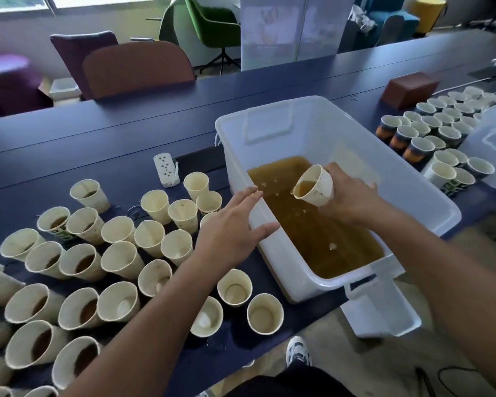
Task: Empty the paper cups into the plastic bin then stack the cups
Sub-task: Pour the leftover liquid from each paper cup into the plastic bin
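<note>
One cream paper cup (pixel 315 186) was gripped by the right hand (pixel 348 193), tilted over brown liquid in the single translucent white plastic bin (pixel 269 130) on the dark blue worktop (pixel 112 138). Left hand (pixel 232 224) was spread wide, empty, at the bin's rim. About thirty cups (pixel 121 259) stood left; their number could not be counted exactly. No writing was readable.

Upright paper cups (pixel 118 262) crowd the table (pixel 121 138) left of the plastic bin (pixel 413 193), rims nearly touching, leaving little gap between them. A power strip (pixel 166 170) lies behind them. Above the bin's brown liquid (pixel 312 236) the opening is wide. More cups (pixel 441 127) pack the right side.
</note>
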Tool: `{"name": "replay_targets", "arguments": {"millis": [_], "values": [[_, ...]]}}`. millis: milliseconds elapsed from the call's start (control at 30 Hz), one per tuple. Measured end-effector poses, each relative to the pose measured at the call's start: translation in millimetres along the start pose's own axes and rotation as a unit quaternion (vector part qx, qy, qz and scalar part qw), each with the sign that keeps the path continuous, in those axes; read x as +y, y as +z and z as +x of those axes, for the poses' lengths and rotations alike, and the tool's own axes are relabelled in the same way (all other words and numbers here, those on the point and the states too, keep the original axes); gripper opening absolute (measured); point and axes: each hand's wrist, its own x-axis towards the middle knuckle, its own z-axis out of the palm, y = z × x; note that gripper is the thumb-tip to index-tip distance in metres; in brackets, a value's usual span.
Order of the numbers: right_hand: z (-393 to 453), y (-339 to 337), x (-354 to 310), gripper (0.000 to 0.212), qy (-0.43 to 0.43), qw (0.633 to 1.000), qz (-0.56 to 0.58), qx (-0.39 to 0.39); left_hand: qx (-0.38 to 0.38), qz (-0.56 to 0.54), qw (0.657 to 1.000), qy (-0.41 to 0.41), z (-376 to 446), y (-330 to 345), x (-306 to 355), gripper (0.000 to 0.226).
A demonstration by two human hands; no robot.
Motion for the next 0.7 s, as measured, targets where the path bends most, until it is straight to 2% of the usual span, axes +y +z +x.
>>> {"name": "replay_targets", "arguments": {"millis": [400,700], "values": [[13.9,4.3,2.4,0.063,-0.018,0.997,-0.068,0.009,-0.009,0.023,1.000,-0.015,0.3,-0.9,3.5,0.073],[19.3,1.5,1.6,0.063,-0.057,0.991,-0.104,0.059,-0.015,0.014,1.000,-0.023,1.9,1.5,1.9,0.075]]}}
